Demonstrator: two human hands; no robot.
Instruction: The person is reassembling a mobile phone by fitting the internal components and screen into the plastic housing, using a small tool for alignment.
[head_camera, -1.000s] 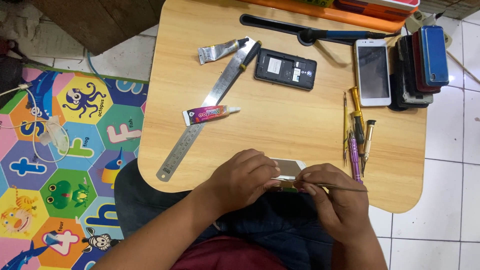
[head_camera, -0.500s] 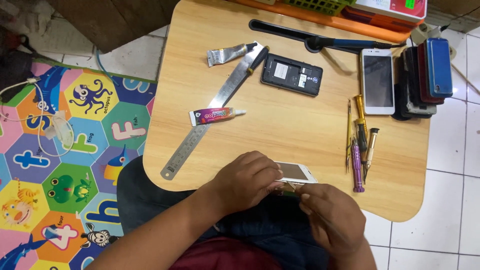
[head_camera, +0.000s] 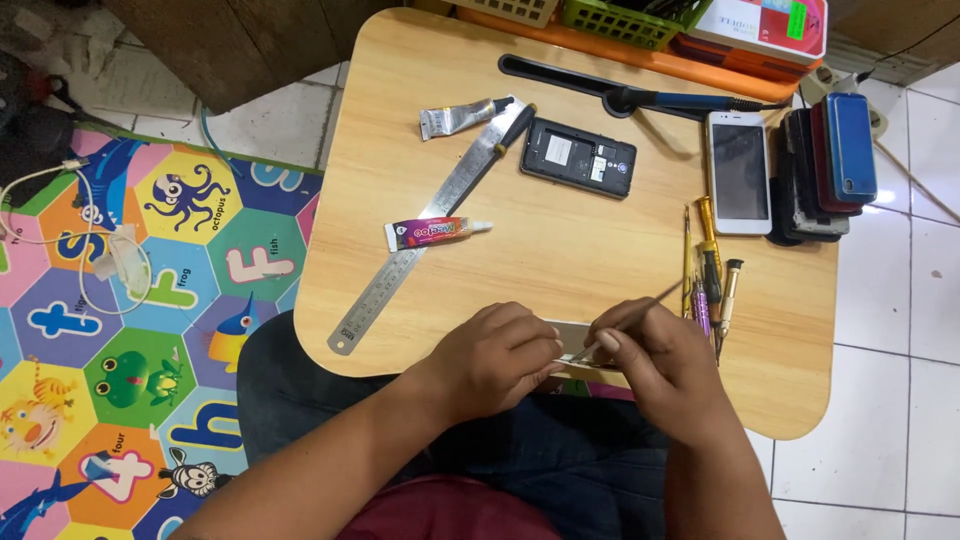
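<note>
Head view: at the near edge of a small wooden table (head_camera: 560, 250), a flat, pale rectangular piece (head_camera: 572, 333) is held between two bare hands. The left hand (head_camera: 497, 355) is curled over the piece's left part, its grip clenched on it so that most of the piece is hidden. The right hand (head_camera: 660, 365) is closed in a pinching grip around a thin metal tool (head_camera: 640, 310), whose shaft slants up to the right while its lower end is pressed against the piece beside the left fingertips. What kind of tool it is cannot be told.

Just right of the hands, a row of slim screwdrivers (head_camera: 708, 275) is laid out upright on the table. Farther back, a white phone (head_camera: 738, 171) is seen face up, next to a stack of dark phones topped by a blue one (head_camera: 850, 145). A black phone with its back cover off (head_camera: 579, 157) is placed near the middle of the table. A long steel ruler (head_camera: 425, 240) is laid diagonally, with a small purple glue tube (head_camera: 430, 233) lying across it and a crumpled silver tube (head_camera: 455, 118) near its far end. A soldering iron with a blue handle (head_camera: 680, 100) is rested along the back. A colourful alphabet floor mat (head_camera: 130, 300) is seen to the left.
</note>
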